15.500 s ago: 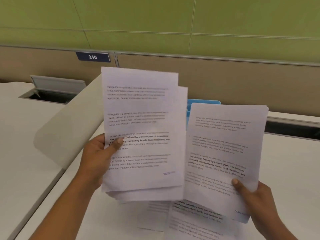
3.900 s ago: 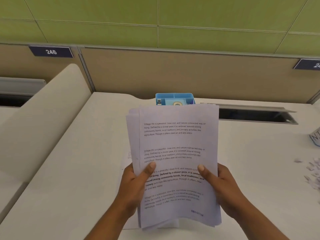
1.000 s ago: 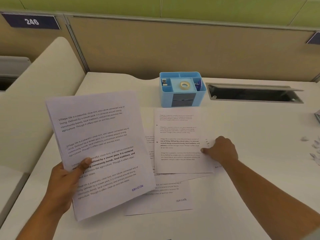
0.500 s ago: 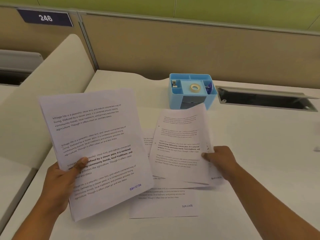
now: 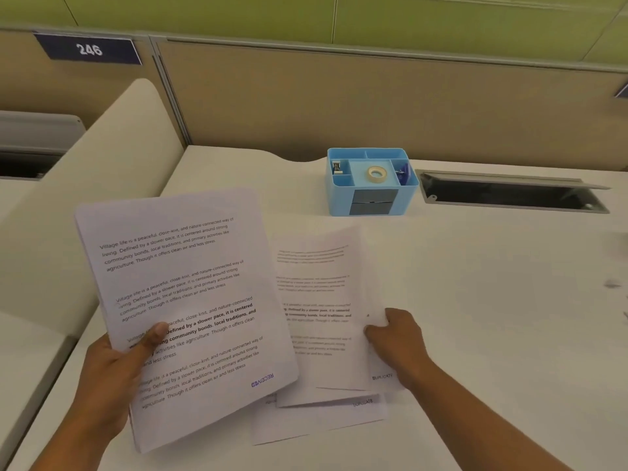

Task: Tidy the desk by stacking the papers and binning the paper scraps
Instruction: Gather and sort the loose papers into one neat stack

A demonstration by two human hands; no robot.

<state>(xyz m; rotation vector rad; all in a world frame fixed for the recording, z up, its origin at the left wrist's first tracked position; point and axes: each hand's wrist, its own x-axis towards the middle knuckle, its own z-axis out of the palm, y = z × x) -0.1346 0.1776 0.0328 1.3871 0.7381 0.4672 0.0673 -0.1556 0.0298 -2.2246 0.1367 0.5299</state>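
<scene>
My left hand (image 5: 119, 365) holds a stack of printed papers (image 5: 190, 300) tilted above the desk's left side, thumb on the top sheet. My right hand (image 5: 396, 338) grips the right edge of a loose printed sheet (image 5: 319, 307), lifting it off the desk. Under it lie two more sheets (image 5: 323, 416) flat on the white desk (image 5: 492, 334), one stamped at its lower corner. A small paper scrap (image 5: 611, 284) lies at the far right, blurred.
A blue desk organiser (image 5: 372, 181) with a tape roll stands at the back centre. An open cable slot (image 5: 509, 195) runs to its right. A beige divider panel (image 5: 85, 185) rises on the left, a partition wall behind.
My right hand has pulled the loose sheet nearer and lifted it further off the desk pile. The stack in my left hand has stayed about where it was.
</scene>
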